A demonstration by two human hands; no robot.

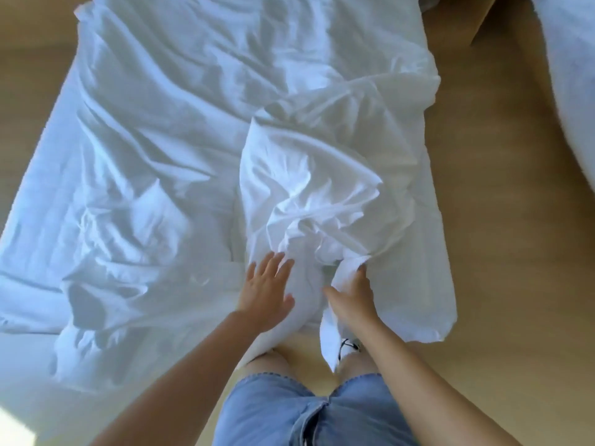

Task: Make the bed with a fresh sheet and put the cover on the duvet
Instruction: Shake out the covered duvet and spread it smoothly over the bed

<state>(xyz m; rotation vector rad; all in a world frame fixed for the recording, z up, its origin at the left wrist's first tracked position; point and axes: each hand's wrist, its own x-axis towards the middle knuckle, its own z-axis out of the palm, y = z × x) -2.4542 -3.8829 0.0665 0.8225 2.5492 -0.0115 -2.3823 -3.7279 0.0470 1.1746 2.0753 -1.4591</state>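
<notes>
A large white duvet cover lies spread and wrinkled across the wooden floor. On its near right part sits a bunched, puffy white mass, the duvet, partly wrapped in the fabric. My left hand is flat with fingers spread, pressing on the white fabric at the near edge. My right hand grips a gathered edge of the white cover, with cloth hanging down from it over my legs. Where cover ends and duvet begins is hard to tell.
Light wooden floor surrounds the bedding on the right and near side. Another white piece of bedding lies at the far right edge. My legs in denim shorts stand right at the cover's near edge.
</notes>
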